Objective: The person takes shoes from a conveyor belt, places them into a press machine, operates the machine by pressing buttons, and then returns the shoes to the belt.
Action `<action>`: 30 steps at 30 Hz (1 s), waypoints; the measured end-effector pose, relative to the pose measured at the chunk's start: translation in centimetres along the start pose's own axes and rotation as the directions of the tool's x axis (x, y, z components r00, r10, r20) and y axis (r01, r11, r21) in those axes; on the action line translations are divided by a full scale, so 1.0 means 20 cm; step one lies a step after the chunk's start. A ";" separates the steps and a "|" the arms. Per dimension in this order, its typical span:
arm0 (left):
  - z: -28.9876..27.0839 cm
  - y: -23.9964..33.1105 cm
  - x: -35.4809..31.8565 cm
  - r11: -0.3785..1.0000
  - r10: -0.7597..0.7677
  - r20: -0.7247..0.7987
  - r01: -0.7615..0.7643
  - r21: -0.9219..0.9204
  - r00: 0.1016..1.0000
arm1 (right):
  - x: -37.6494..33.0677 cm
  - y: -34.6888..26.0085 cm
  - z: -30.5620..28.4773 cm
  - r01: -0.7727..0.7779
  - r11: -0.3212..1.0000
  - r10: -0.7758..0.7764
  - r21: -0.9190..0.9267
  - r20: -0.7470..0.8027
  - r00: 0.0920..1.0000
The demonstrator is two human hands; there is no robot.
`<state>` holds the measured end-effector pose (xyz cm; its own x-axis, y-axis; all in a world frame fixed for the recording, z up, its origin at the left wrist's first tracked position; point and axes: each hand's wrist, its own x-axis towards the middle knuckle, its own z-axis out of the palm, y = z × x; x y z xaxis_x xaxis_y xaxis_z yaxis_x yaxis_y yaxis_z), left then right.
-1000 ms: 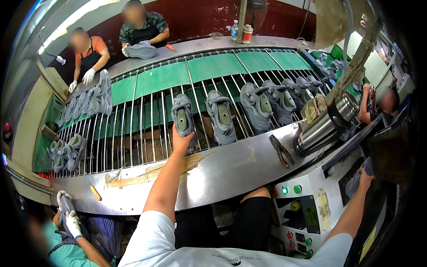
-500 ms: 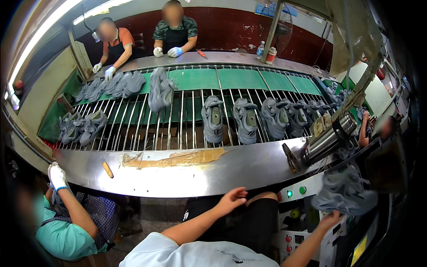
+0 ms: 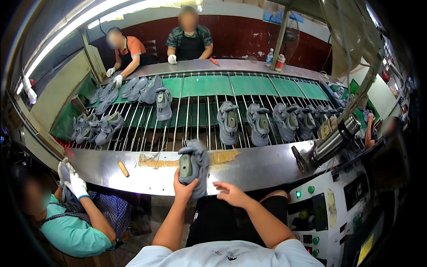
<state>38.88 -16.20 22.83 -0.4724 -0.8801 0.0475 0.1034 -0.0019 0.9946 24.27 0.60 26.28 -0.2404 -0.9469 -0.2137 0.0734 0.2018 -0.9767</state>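
Note:
My left hand (image 3: 183,186) is closed around a grey sneaker (image 3: 202,167), lifted over the near edge of the metal bench. A hard green form fills the sneaker's opening; a second grey shape lies close behind it, blurred, and I cannot tell if it is another shoe. My right hand (image 3: 232,194) is just to the right of the sneaker, fingers apart and holding nothing. Beyond the bench, a row of grey sneakers (image 3: 228,127) with similar forms stands on the metal rods of the conveyor (image 3: 195,120).
On the bench (image 3: 267,162) lie a yellow-handled tool (image 3: 123,169), pliers (image 3: 299,160) and a steel flask (image 3: 336,141). A control panel (image 3: 331,196) stands at my right. A gloved co-worker (image 3: 75,222) sits at left; two more stand across the conveyor. More sneakers (image 3: 106,129) stand at left.
The grey footwear in my right hand, over the control panel, has come left to the bench edge and is now in my left hand. My right hand has let go. Across, a blurred shoe has settled.

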 end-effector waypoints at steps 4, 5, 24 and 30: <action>-0.05 -0.24 0.10 0.904 0.197 0.044 -0.199 0.379 0.979 | 0.06 0.25 -0.01 -0.043 0.996 0.033 -0.084 -0.108 0.994; -0.01 -0.25 0.15 0.918 0.188 0.037 -0.190 0.348 0.981 | 0.07 0.29 -0.04 -0.086 0.991 0.067 -0.098 -0.183 0.981; 0.44 -0.54 1.30 0.842 0.159 0.320 -0.297 0.450 0.934 | 0.90 0.48 -0.34 -0.179 0.442 -0.375 -0.879 -0.362 0.854; -0.08 -0.61 1.91 0.676 0.518 -0.217 -0.240 0.697 0.827 | 0.93 0.46 -0.33 -0.185 0.392 -0.346 -0.901 -0.331 0.878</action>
<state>21.07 -50.55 12.38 -0.1471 -0.8325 0.5342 -0.4271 0.5406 0.7248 14.07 -13.44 13.18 -0.5567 -0.8182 0.1435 -0.7991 0.4802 -0.3618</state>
